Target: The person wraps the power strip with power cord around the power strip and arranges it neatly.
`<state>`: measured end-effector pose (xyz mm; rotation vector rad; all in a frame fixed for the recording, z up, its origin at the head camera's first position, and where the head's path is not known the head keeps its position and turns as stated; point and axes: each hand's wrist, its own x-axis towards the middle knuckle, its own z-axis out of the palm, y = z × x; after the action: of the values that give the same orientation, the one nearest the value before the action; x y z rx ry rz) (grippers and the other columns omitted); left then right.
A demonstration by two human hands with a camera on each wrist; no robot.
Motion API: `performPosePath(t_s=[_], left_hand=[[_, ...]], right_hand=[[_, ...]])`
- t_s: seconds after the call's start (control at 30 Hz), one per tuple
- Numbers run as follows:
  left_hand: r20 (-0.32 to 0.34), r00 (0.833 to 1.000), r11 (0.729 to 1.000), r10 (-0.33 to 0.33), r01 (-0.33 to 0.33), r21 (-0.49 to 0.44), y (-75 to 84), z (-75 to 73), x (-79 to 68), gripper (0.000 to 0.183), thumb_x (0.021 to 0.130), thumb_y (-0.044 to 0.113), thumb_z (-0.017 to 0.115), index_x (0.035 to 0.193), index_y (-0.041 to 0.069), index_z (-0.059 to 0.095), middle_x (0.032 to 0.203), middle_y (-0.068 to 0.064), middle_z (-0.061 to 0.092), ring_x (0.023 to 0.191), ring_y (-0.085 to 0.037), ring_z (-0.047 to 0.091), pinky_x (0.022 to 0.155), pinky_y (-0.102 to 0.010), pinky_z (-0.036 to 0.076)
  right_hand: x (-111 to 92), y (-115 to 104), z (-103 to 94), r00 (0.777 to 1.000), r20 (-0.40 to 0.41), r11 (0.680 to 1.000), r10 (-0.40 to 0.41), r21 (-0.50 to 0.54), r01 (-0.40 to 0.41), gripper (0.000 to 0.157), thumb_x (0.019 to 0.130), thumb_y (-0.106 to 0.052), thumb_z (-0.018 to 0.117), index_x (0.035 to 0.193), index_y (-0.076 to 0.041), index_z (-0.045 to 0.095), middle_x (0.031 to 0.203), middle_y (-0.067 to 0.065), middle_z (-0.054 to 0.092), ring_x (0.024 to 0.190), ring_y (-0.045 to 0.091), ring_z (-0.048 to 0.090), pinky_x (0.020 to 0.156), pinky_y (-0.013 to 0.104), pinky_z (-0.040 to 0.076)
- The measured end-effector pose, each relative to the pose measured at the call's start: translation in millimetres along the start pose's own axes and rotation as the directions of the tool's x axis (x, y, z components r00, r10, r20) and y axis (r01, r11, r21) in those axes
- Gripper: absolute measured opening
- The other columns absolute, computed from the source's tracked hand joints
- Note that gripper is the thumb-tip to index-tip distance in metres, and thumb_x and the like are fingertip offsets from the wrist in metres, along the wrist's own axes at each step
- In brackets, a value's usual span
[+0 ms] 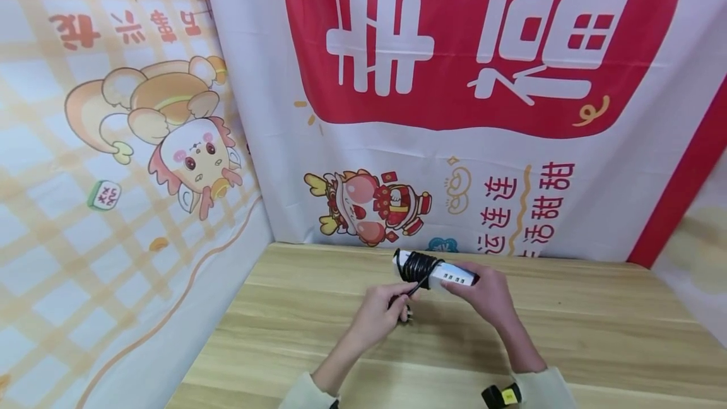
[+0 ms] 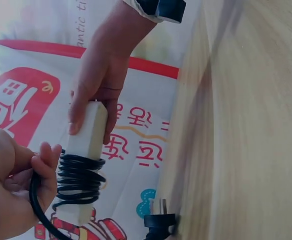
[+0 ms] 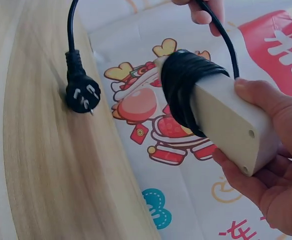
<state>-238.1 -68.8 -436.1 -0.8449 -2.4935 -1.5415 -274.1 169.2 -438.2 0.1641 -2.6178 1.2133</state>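
A white power strip (image 1: 449, 275) is held above the table, with black cord (image 1: 419, 269) wound in several turns around one end. My right hand (image 1: 487, 292) grips the strip's other end, thumb on one side and fingers on the other, as the right wrist view shows. Beside the wound end, my left hand (image 1: 379, 313) pinches the loose length of cord (image 2: 36, 200) between thumb and curled fingers. From that hand the black three-pin plug (image 3: 83, 95) dangles over the table, its prongs bare.
The wood-grain table (image 1: 596, 320) lies beneath both hands. Behind it hangs a white and red printed cloth (image 1: 454, 144), and a checked cloth (image 1: 130, 219) covers the left side. A black band with a yellow label (image 1: 502, 394) is at the right wrist.
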Motion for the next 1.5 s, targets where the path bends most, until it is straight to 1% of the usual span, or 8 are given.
performPosePath(t_s=[0.2, 0.47, 0.7, 0.8, 0.93, 1.1, 1.33, 1.5], left_hand=[[0.042, 0.992, 0.965, -0.118, 0.124, -0.230, -6.2, 7.5, 0.2, 0.033, 0.098, -0.004, 0.054, 0.130, -0.003, 0.061, 0.097, -0.020, 0.073, 0.067, -0.009, 0.067, 0.068, -0.022, 0.059], [0.150, 0.974, 0.927, -0.171, 0.211, -0.310, -13.9, 18.1, -1.1, 0.023, 0.102, 0.009, 0.054, 0.110, -0.005, 0.069, 0.086, -0.023, 0.072, 0.073, -0.010, 0.069, 0.077, -0.028, 0.060], [0.129, 0.980, 0.968, -0.151, 0.173, -0.182, -24.9, 22.2, 0.6, 0.022, 0.102, 0.012, 0.052, 0.098, 0.000, 0.070, 0.088, -0.012, 0.076, 0.091, -0.011, 0.070, 0.087, -0.021, 0.052], [0.141, 0.982, 0.969, -0.129, 0.155, -0.190, -29.7, 21.7, 1.9, 0.022, 0.102, 0.009, 0.051, 0.098, -0.002, 0.070, 0.090, -0.013, 0.076, 0.092, -0.010, 0.070, 0.088, -0.021, 0.052], [0.179, 0.983, 0.982, -0.040, 0.071, -0.175, -34.3, 21.9, 3.4, 0.020, 0.102, 0.004, 0.049, 0.096, -0.003, 0.067, 0.093, -0.014, 0.073, 0.089, -0.005, 0.066, 0.088, -0.024, 0.055], [0.229, 0.972, 0.997, 0.047, -0.033, -0.066, -37.9, 24.5, 3.2, 0.020, 0.101, 0.004, 0.049, 0.095, 0.007, 0.067, 0.099, -0.009, 0.073, 0.092, -0.003, 0.065, 0.090, -0.031, 0.056], [0.178, 0.981, 0.989, 0.076, -0.098, 0.115, -41.4, 22.4, 3.5, 0.019, 0.101, 0.009, 0.052, 0.096, 0.008, 0.071, 0.096, -0.001, 0.074, 0.090, -0.004, 0.065, 0.083, -0.018, 0.052], [0.125, 0.988, 0.972, 0.089, -0.114, 0.207, -46.9, 14.5, 4.6, 0.017, 0.099, 0.007, 0.056, 0.093, 0.009, 0.072, 0.092, 0.002, 0.073, 0.088, -0.009, 0.068, 0.079, -0.017, 0.052]], right_hand=[[1.9, 1.9, -5.7, 0.994, -0.029, 0.990, 0.104, 0.097, -0.101, 0.064, 0.080, -0.048, 0.080, 0.126, -0.005, 0.068, 0.116, 0.020, 0.070, 0.090, 0.025, 0.065, 0.067, 0.028, 0.055], [1.9, -3.6, -15.8, 0.970, 0.013, 0.939, 0.242, 0.250, -0.238, 0.063, 0.083, -0.051, 0.077, 0.131, -0.011, 0.065, 0.127, 0.019, 0.064, 0.101, 0.027, 0.060, 0.072, 0.025, 0.051], [-1.3, -20.0, -14.5, 0.967, 0.073, 0.898, 0.243, 0.359, -0.253, 0.060, 0.083, -0.045, 0.079, 0.130, -0.010, 0.066, 0.124, 0.017, 0.067, 0.096, 0.020, 0.061, 0.076, 0.030, 0.052], [-3.3, -26.6, -11.8, 0.968, 0.100, 0.882, 0.230, 0.399, -0.251, 0.056, 0.084, -0.042, 0.079, 0.129, -0.010, 0.067, 0.120, 0.015, 0.069, 0.091, 0.017, 0.060, 0.078, 0.032, 0.053], [-7.3, -34.0, -9.9, 0.966, 0.137, 0.865, 0.217, 0.431, -0.256, 0.054, 0.086, -0.039, 0.078, 0.129, -0.008, 0.066, 0.120, 0.015, 0.067, 0.091, 0.018, 0.059, 0.076, 0.030, 0.052], [-11.0, -41.7, -9.9, 0.966, 0.156, 0.850, 0.206, 0.461, -0.256, 0.052, 0.088, -0.031, 0.077, 0.130, -0.005, 0.065, 0.122, 0.018, 0.064, 0.092, 0.018, 0.060, 0.075, 0.027, 0.051], [-13.8, -50.4, -10.9, 0.969, 0.169, 0.853, 0.179, 0.464, -0.239, 0.048, 0.088, -0.031, 0.077, 0.128, -0.006, 0.067, 0.120, 0.017, 0.066, 0.092, 0.018, 0.060, 0.076, 0.028, 0.050], [-19.2, -57.9, -9.9, 0.969, 0.195, 0.853, 0.153, 0.468, -0.229, 0.044, 0.086, -0.026, 0.078, 0.125, -0.007, 0.069, 0.119, 0.017, 0.066, 0.091, 0.019, 0.062, 0.075, 0.028, 0.052]])
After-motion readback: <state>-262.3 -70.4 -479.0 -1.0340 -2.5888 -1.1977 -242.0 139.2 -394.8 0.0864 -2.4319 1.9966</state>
